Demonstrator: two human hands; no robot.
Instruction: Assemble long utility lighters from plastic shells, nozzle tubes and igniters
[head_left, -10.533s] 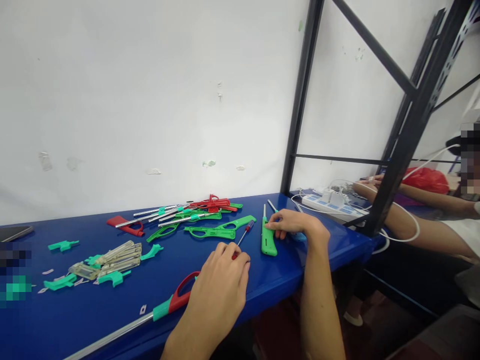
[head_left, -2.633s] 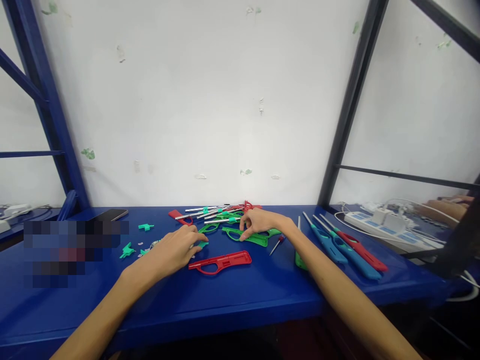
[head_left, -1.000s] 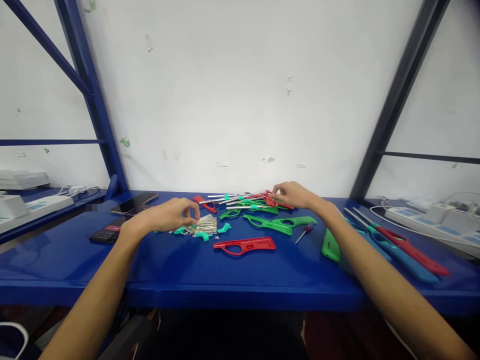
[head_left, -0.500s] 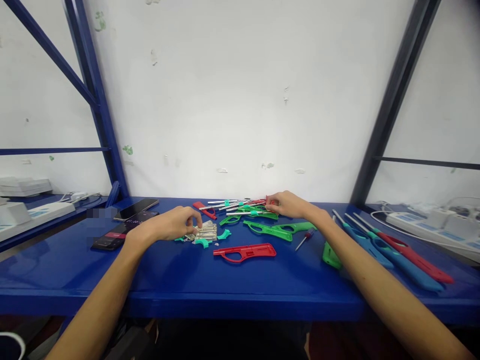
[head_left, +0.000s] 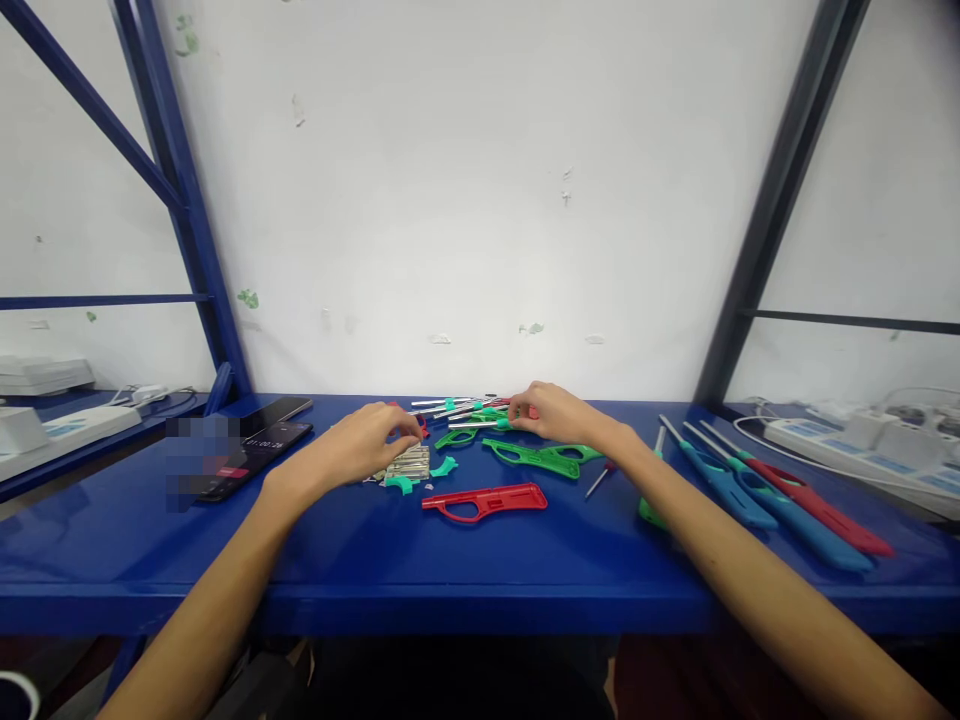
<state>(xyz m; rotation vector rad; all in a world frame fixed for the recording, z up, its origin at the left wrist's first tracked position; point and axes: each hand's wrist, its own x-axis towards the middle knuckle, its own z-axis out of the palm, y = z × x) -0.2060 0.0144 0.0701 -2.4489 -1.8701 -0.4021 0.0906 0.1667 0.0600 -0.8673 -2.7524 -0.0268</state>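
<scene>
My left hand [head_left: 365, 440] hovers over a pile of small metal pieces [head_left: 409, 462], its thumb and index finger bent close together. Whatever they may pinch is too small to make out. Teal plastic pieces [head_left: 444, 467] lie beside the pile. My right hand [head_left: 553, 412] reaches into a heap of lighter parts, fingers curled down by the teal collar of a metal tube [head_left: 474, 426]. Its grip is partly hidden. A red half-shell of a lighter handle [head_left: 487, 502] lies in front, and a green half-shell [head_left: 536, 457] lies below my right hand.
Assembled long-nosed lighters, blue [head_left: 806, 520] and red [head_left: 832, 505], lie on the right. A screwdriver [head_left: 600, 478] rests beside my right forearm. Phones [head_left: 262, 450] lie on the left. Blue posts [head_left: 187, 200] and a white wall stand behind the blue table [head_left: 480, 570].
My right hand has moved left, away from a red part toward the tube with the teal collar. My left hand has shifted slightly right and up over the metal pieces. The view has shifted slightly.
</scene>
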